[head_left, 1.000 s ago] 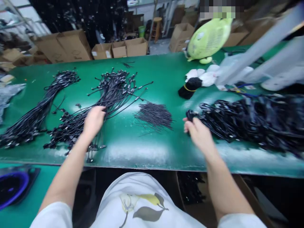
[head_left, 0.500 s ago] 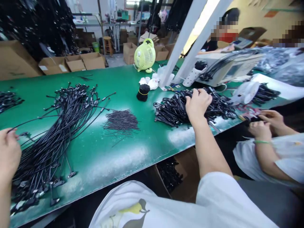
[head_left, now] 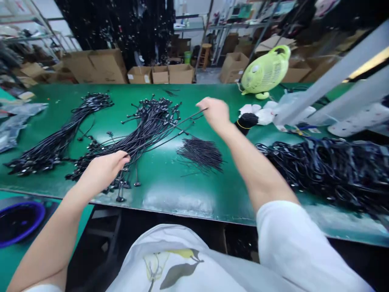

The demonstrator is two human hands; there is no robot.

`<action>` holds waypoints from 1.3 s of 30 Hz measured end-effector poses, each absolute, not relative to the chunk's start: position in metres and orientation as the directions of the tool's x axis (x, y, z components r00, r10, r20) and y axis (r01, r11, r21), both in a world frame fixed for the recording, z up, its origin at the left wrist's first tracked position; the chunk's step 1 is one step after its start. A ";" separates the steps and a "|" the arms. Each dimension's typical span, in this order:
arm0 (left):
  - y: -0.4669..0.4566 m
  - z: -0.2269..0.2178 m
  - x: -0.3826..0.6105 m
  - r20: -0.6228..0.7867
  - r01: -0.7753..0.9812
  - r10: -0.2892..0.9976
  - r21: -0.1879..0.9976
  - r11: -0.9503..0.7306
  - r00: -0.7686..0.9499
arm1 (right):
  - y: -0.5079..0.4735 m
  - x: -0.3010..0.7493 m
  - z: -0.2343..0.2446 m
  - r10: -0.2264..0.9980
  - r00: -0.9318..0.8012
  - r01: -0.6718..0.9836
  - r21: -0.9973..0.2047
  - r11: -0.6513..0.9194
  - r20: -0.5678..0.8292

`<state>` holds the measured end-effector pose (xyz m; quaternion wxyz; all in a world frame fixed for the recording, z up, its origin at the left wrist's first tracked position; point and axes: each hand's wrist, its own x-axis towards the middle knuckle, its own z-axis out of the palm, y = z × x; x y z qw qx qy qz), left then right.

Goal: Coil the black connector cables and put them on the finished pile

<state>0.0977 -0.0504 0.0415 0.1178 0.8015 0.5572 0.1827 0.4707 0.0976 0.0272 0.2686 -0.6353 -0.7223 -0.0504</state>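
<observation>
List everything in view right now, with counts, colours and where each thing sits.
workbench: one, green, across the view
cable bundles: two, black, left and middle of the bench
short wire pile: one, black, bench centre
cable heap: one, black, bench right
cord bunch: one, black with yellow band, far side of the bench
white pieces: several, white, beside the cord bunch
desk fan: one, lime green, far edge of the bench
cardboard boxes: several, brown, beyond the bench
round tray: one, blue rim, black inside, lower left
left hand: one, over the middle bundle's lower cables
right hand: one, raised at a long cable's end
</observation>
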 end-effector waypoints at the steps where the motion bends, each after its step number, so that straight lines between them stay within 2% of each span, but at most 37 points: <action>1: -0.050 0.035 0.080 0.095 0.828 0.970 0.508 -0.239 0.222 | 0.106 0.487 0.040 0.888 0.002 0.960 -0.251 0.128 0.460; 2: -0.050 0.029 0.065 0.036 0.745 0.989 0.654 -0.133 0.145 | 0.112 0.502 0.050 0.880 0.039 0.969 -0.235 0.083 0.473; 4: -0.052 0.014 0.045 -0.026 0.382 0.999 0.924 0.008 0.042 | 0.116 0.521 0.059 0.876 0.041 0.978 -0.199 0.064 0.480; 5: -0.053 0.007 0.040 -0.042 0.177 0.999 0.984 0.038 0.017 | 0.113 0.523 0.057 0.880 0.012 0.986 -0.151 0.069 0.476; 6: -0.054 0.000 0.039 -0.047 0.013 0.999 0.999 0.047 0.008 | 0.107 0.521 0.050 0.896 -0.061 0.998 0.013 0.062 0.440; 8: -0.051 -0.011 0.045 -0.049 -0.148 0.999 0.988 0.050 0.009 | 0.083 0.504 0.028 0.943 -0.216 0.946 0.294 0.138 0.252; 9: -0.049 -0.015 0.052 -0.045 -0.162 0.999 0.986 0.049 0.030 | 0.065 0.493 0.016 0.939 -0.294 0.907 0.361 0.215 0.181; 11: -0.044 -0.021 0.071 0.000 -0.079 0.998 0.997 0.005 0.069 | 0.019 0.466 -0.005 0.898 -0.429 0.862 0.342 0.375 0.097; 14: -0.047 -0.028 0.111 0.168 0.197 0.975 0.961 -0.194 0.143 | -0.049 0.425 -0.012 0.738 -0.674 0.727 0.156 0.669 -0.024; 16: -0.056 -0.031 0.136 0.239 0.271 0.929 0.909 -0.316 0.282 | -0.073 0.402 0.000 0.657 -0.754 0.655 0.056 0.753 -0.009; 17: -0.062 -0.032 0.145 0.220 0.252 0.901 0.911 -0.327 0.373 | -0.077 0.393 0.009 0.657 -0.753 0.658 0.041 0.752 0.029; 19: -0.074 -0.034 0.156 0.100 0.150 0.829 0.965 -0.216 0.551 | -0.070 0.387 0.027 0.720 -0.683 0.729 0.059 0.682 0.125; 22: -0.087 -0.032 0.154 -0.064 -0.093 0.760 0.982 0.162 0.646 | -0.043 0.399 0.042 0.807 -0.543 0.837 0.072 0.542 0.233; 24: -0.090 -0.028 0.146 -0.128 -0.273 0.797 0.897 0.347 0.590 | -0.027 0.415 0.038 0.825 -0.510 0.853 0.019 0.522 0.242; 26: -0.090 -0.025 0.134 -0.201 -0.387 0.845 0.820 0.422 0.495 | -0.015 0.433 0.025 0.832 -0.504 0.847 -0.054 0.528 0.230; 32: -0.084 -0.027 0.092 -0.296 -0.627 0.910 0.660 0.414 0.288 | -0.001 0.477 -0.039 0.838 -0.457 0.834 -0.184 0.521 0.298; 33: -0.084 -0.027 0.088 -0.292 -0.654 0.916 0.641 0.402 0.276 | -0.003 0.478 -0.047 0.825 -0.470 0.824 -0.179 0.538 0.314; 35: -0.084 -0.027 0.087 -0.258 -0.671 0.933 0.648 0.360 0.252 | -0.014 0.472 -0.057 0.780 -0.519 0.810 -0.092 0.580 0.350; 37: -0.082 -0.030 0.095 -0.190 -0.621 0.963 0.737 0.268 0.189 | -0.034 0.456 -0.057 0.707 -0.605 0.772 0.056 0.633 0.366; 39: -0.079 -0.036 0.111 -0.101 -0.477 0.990 0.868 0.135 0.096 | -0.060 0.434 -0.049 0.604 -0.713 0.678 0.129 0.724 0.356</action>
